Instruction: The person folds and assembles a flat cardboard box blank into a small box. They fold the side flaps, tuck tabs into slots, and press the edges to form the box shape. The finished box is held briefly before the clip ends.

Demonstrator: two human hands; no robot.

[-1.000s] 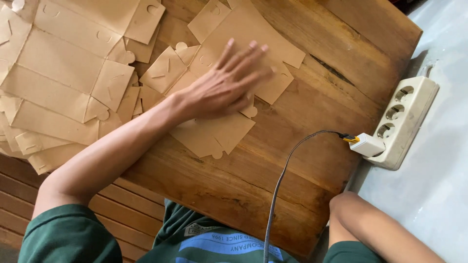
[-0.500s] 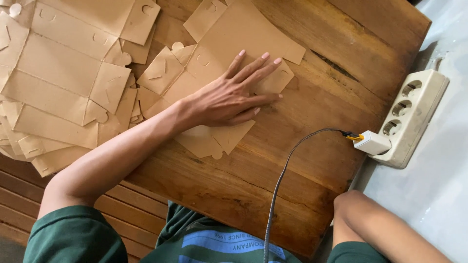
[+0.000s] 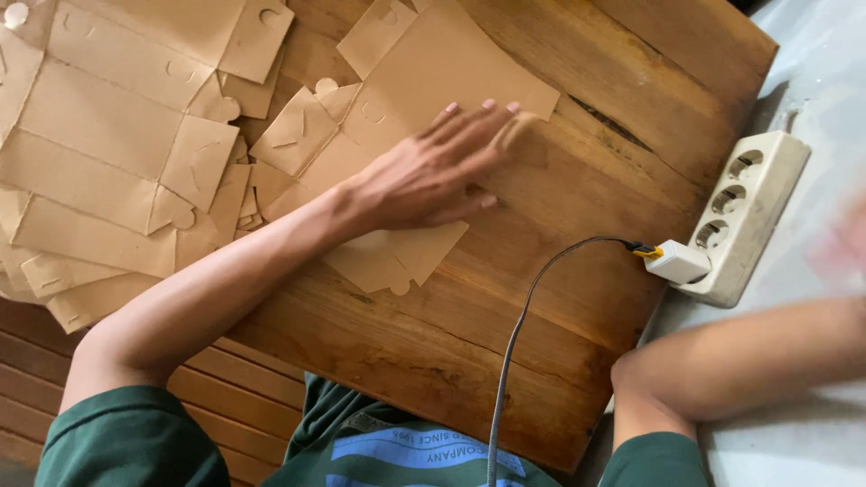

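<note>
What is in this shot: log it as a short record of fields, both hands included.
Surface: wooden table
Left hand: flat, fingers spread, pressing on a flat brown cardboard box blank
Right hand: blurred at the right edge, off the table; state cannot be told
Stack: more flat cardboard blanks piled at the table's left
Power strip: white, at the table's right edge, with a white plug and grey cable

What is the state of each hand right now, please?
Left hand: open, fingers spread, lying flat on the flat cardboard cutout, gripping nothing.
Right hand: only a blur at the frame edge; its state cannot be told.
</note>
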